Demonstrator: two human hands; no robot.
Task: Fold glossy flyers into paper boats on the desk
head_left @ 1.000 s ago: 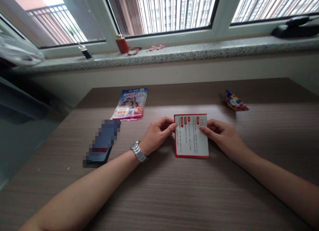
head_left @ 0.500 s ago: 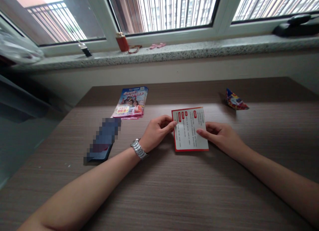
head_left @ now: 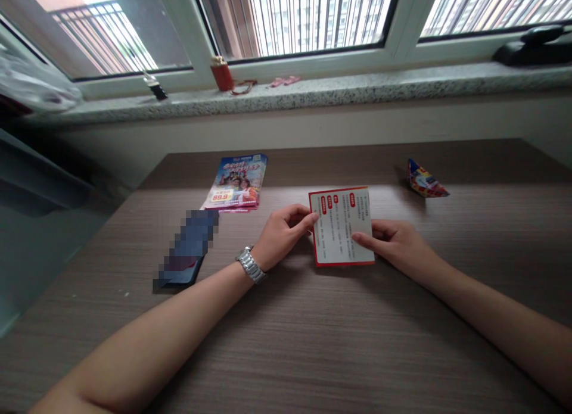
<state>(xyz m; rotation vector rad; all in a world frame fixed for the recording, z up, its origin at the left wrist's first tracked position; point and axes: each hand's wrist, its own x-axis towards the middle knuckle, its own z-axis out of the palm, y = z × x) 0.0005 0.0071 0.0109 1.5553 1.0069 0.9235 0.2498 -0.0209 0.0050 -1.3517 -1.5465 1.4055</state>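
Note:
A white sheet of printed paper (head_left: 342, 247) with red edges and red labels is held between my two hands, just above the table. It looks like a folded flyer, its print turned sideways. My left hand (head_left: 286, 232), with a silver watch (head_left: 251, 265) on the wrist, pinches the sheet's left edge between thumb and fingers. On the right edge, my right hand (head_left: 395, 241) grips it with the thumb on top and the fingers behind, partly hidden. A folded paper boat (head_left: 426, 181) in bright colours lies beyond my right hand.
A stack of colourful flyers (head_left: 239, 181) lies at the back left of the wooden table (head_left: 286, 348). Nearer stands a pixelated dark phone-like object (head_left: 187, 250). On the stone sill (head_left: 348, 92) are a red lighter-like item (head_left: 222, 74) and a small black-and-clear bottle (head_left: 155, 87).
The sheet has tilted slightly, its top right corner a little higher. Both hands keep their hold in nearly the same place. The whole view has shifted slightly.

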